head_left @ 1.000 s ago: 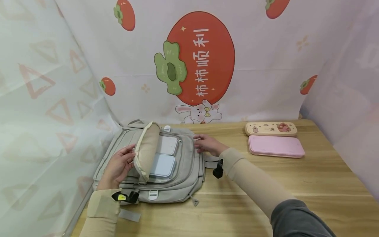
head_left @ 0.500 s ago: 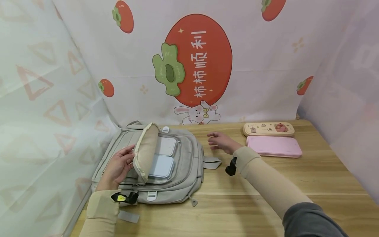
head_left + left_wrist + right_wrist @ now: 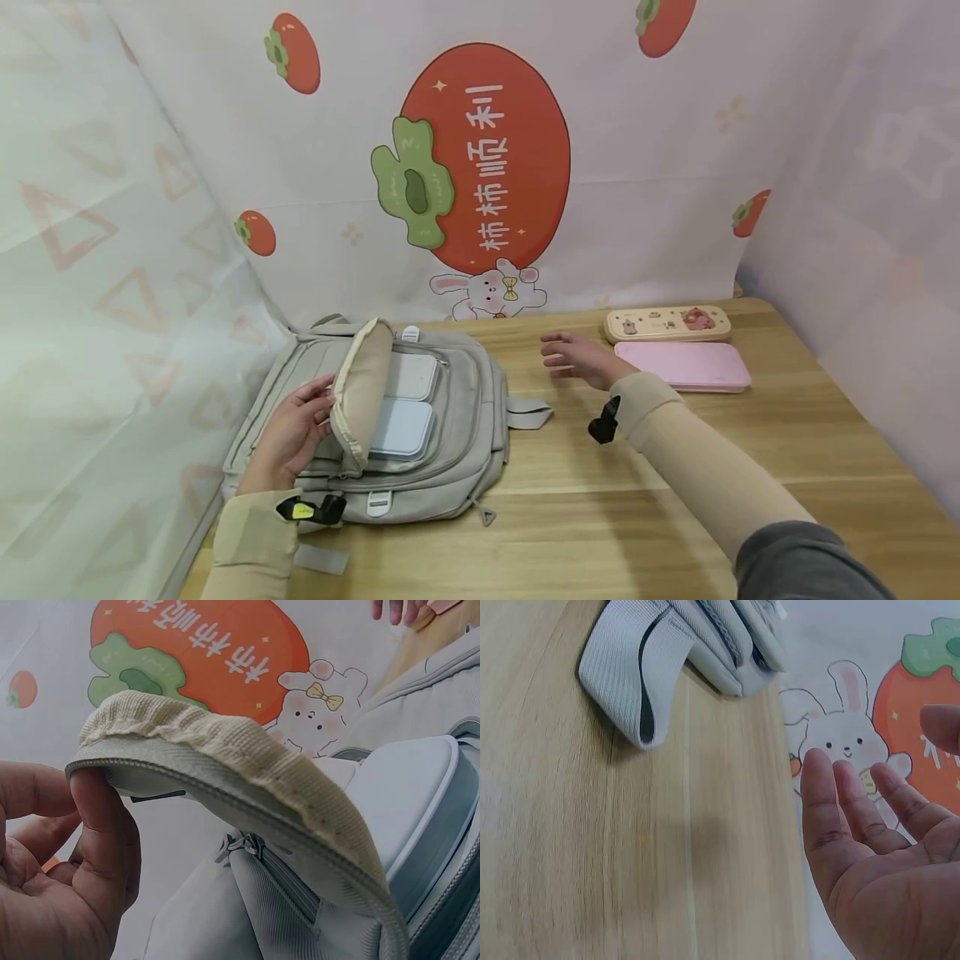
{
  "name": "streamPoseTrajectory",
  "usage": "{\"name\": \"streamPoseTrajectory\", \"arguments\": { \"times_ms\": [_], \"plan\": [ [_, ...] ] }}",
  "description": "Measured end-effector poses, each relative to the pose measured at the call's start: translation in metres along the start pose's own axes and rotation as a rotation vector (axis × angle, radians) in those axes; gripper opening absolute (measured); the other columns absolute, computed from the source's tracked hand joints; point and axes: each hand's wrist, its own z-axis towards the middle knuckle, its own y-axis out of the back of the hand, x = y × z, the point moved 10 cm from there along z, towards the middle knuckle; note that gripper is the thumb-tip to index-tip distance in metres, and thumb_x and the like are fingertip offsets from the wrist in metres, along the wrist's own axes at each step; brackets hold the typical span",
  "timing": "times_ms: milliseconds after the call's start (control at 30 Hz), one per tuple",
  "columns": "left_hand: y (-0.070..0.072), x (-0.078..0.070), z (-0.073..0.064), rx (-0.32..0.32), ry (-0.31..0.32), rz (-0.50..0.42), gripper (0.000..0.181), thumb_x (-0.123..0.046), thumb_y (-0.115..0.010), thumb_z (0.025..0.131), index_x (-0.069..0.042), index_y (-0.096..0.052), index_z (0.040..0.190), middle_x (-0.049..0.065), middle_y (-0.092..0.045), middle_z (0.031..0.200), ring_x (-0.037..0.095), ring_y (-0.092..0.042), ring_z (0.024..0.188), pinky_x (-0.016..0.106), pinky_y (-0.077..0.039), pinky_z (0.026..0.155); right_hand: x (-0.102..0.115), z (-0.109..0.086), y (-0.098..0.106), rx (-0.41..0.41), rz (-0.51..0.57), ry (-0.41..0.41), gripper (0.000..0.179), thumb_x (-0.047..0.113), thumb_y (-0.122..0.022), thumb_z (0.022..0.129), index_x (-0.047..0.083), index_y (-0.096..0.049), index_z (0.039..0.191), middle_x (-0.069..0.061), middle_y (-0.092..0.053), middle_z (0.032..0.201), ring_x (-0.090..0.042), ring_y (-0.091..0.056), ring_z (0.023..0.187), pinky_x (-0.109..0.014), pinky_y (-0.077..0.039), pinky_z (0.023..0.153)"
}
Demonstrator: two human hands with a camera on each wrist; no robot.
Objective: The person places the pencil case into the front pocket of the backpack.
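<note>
Left hand (image 3: 288,429) pinches the raised flap (image 3: 366,392) of a grey backpack (image 3: 467,385), lower left; right hand (image 3: 579,360), loosely spread and holding nothing, hovers right of centre
Packing seems under way, the next move likely calling for the pink case (image 3: 690,365) near that hand; white case (image 3: 412,377) and blue case (image 3: 402,427) lie between both hands

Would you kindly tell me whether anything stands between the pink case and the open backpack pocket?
Yes: the right hand hovers between the pink case and backpack, and a strap juts over the table there. The left hand holds the flap up, but a white case and a blue case already lie inside.
</note>
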Motion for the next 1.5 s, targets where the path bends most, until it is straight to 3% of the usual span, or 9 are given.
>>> {"name": "streamPoseTrajectory", "arguments": {
  "times_ms": [200,400,600,833,1000,1233,1500],
  "plan": [
    [0.0,0.001,0.0,0.009,-0.01,-0.019,0.03,-0.001,-0.049,0.108,-0.025,-0.062,0.12,-0.005,-0.062,0.098,0.007,-0.066,0.084,0.025,-0.054,0.069,-0.004,-0.009,0.022,-0.043,-0.001,-0.003,0.055,0.015,-0.045,0.11,-0.004,-0.027,0.159,-0.03,-0.027,0.16,-0.046,-0.037,0.143,-0.051,-0.04,0.112],
    [0.0,0.002,-0.001,0.01,-0.013,-0.022,0.03,-0.001,-0.05,0.108,-0.026,-0.063,0.118,-0.005,-0.063,0.098,0.007,-0.066,0.084,0.025,-0.055,0.069,-0.006,-0.02,0.046,-0.077,-0.017,-0.01,0.055,0.016,-0.045,0.111,-0.005,-0.027,0.158,-0.031,-0.027,0.16,-0.045,-0.036,0.144,-0.046,-0.044,0.109],
    [0.001,0.004,-0.001,0.004,-0.016,-0.011,0.031,-0.001,-0.05,0.108,-0.027,-0.065,0.117,-0.006,-0.063,0.098,0.007,-0.066,0.086,0.025,-0.055,0.07,-0.01,-0.03,0.067,-0.098,-0.037,-0.02,0.055,0.018,-0.045,0.112,-0.002,-0.027,0.159,-0.029,-0.029,0.16,-0.043,-0.04,0.141,-0.031,-0.053,0.096],
    [-0.001,0.004,-0.002,0.004,-0.012,-0.003,0.028,-0.002,-0.05,0.108,-0.022,-0.061,0.125,-0.005,-0.062,0.1,0.007,-0.066,0.086,0.025,-0.055,0.071,-0.011,-0.044,0.087,-0.118,-0.089,-0.022,0.058,0.022,-0.045,0.112,-0.003,-0.025,0.16,-0.028,-0.028,0.16,-0.04,-0.042,0.139,-0.04,-0.048,0.104],
    [-0.003,0.001,-0.002,0.004,-0.008,0.017,0.028,-0.003,-0.049,0.109,-0.018,-0.056,0.131,-0.006,-0.061,0.099,0.007,-0.065,0.085,0.025,-0.054,0.071,-0.014,-0.055,0.105,-0.135,-0.093,-0.034,0.061,0.024,-0.043,0.112,-0.005,-0.02,0.161,-0.029,-0.029,0.159,-0.039,-0.041,0.14,-0.037,-0.052,0.1],
    [-0.005,-0.002,-0.002,0.015,-0.007,0.029,0.03,-0.003,-0.049,0.109,-0.012,-0.053,0.138,-0.006,-0.061,0.099,0.007,-0.065,0.086,0.025,-0.054,0.07,-0.018,-0.066,0.125,-0.144,-0.112,-0.029,0.063,0.024,-0.043,0.113,-0.007,-0.017,0.161,-0.032,-0.028,0.159,-0.026,-0.05,0.129,-0.03,-0.052,0.097],
    [-0.005,-0.001,-0.001,0.019,-0.009,0.029,0.03,-0.004,-0.049,0.109,-0.013,-0.055,0.137,-0.006,-0.062,0.101,0.007,-0.065,0.087,0.025,-0.054,0.071,-0.019,-0.077,0.142,-0.147,-0.077,-0.029,0.064,0.025,-0.036,0.114,-0.011,-0.009,0.16,-0.035,-0.02,0.161,-0.003,-0.058,0.104,-0.026,-0.052,0.095]
  ]
}}
